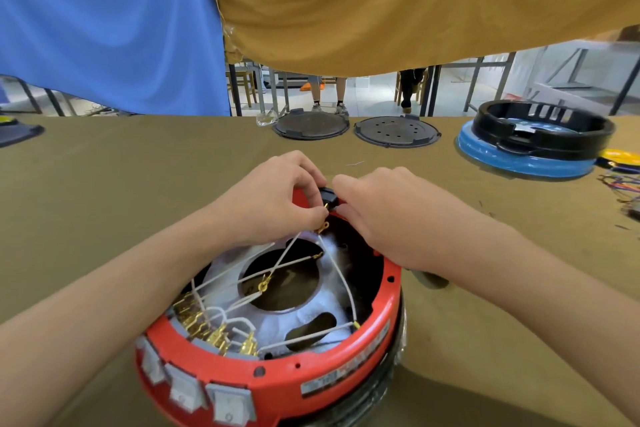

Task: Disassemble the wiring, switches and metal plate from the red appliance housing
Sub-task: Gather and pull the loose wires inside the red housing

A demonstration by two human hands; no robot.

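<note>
- The housing (277, 374) is bright red, with three pale grey switches (194, 388) along its near rim.
- Inside the housing, white wires (304, 334) end in gold terminals (207, 329).
- Behind the housing, an olive-brown tablecloth (138, 191).
- Far right of it, a black ring (540, 128) on a blue base (519, 163).
- Above, blue (104, 17) and mustard (415, 3) cloths.

The round red plastic appliance housing (277, 371) runs off the picture's bottom edge, so its base is unseen. Print on its grey label strip (343, 374) is too blurred to read. The left hand (273, 198) and right hand (391, 211) cover most of a small black part (329, 196) at the housing's far rim; their fingertips there are hidden. A tangle of coloured wires (623, 187) at the counter's right edge is cut off.
</note>
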